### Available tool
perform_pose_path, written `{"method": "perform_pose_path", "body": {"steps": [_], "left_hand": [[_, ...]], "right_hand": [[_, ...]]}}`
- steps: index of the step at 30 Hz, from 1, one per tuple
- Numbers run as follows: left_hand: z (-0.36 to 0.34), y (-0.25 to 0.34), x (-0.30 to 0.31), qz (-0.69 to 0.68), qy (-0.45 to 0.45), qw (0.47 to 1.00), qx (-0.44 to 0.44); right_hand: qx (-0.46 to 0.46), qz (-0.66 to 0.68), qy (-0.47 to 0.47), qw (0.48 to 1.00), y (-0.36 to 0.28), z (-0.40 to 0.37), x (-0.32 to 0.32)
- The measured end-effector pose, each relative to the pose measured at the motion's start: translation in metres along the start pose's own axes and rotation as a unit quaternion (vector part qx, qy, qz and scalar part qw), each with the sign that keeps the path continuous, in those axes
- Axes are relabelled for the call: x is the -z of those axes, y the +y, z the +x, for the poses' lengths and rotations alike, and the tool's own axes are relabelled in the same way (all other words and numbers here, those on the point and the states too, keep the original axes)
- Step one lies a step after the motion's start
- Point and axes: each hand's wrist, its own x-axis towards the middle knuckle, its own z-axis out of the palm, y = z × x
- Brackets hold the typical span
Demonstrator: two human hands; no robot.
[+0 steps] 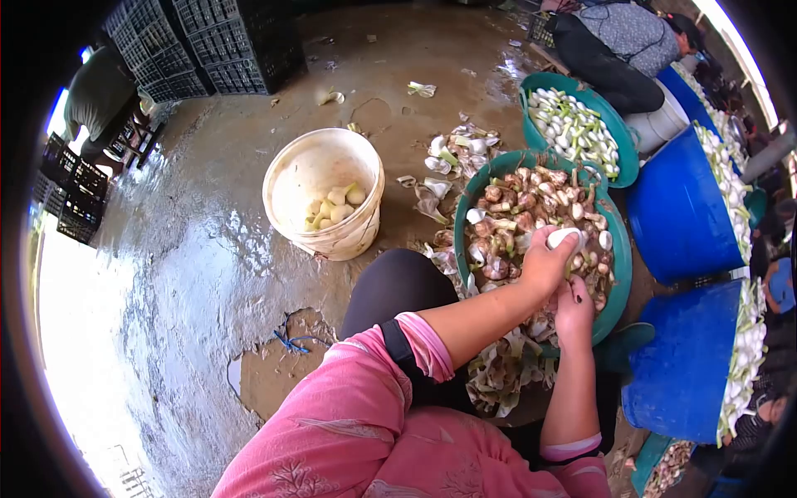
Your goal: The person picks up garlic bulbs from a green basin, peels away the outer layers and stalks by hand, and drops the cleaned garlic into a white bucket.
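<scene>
A peeled white garlic bulb is gripped in my left hand, over a round green tub of brownish unpeeled garlic. Just below it, my right hand has its fingers closed near the bulb's stem; what they hold is too small to make out. Loose skins lie beside the tub, close to my knee. To the left stands a white bucket with several peeled bulbs at its bottom.
Another green tub holds white garlic. Blue barrels full of garlic line the right side. A person sits at the top right, and another person bends at the left, near stacked black crates. The floor is wet.
</scene>
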Motion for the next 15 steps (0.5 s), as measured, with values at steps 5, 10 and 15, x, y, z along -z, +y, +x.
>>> {"method": "perform_pose_path", "body": {"steps": [5,10,15], "left_hand": [[0.030,-0.013,0.030,-0.119,0.134,0.978,0.105],[0.019,-0.007,0.019,-0.123,0.081,0.983,0.114],[0.017,0.012,0.027,0.077,0.100,0.992,0.016]], "right_hand": [[0.196,-0.350,-0.008,0.916,-0.089,0.022,-0.049],[0.237,-0.240,-0.181,0.924,-0.115,0.049,-0.115],[0.166,-0.039,-0.079,0.982,-0.041,0.068,-0.047]]}}
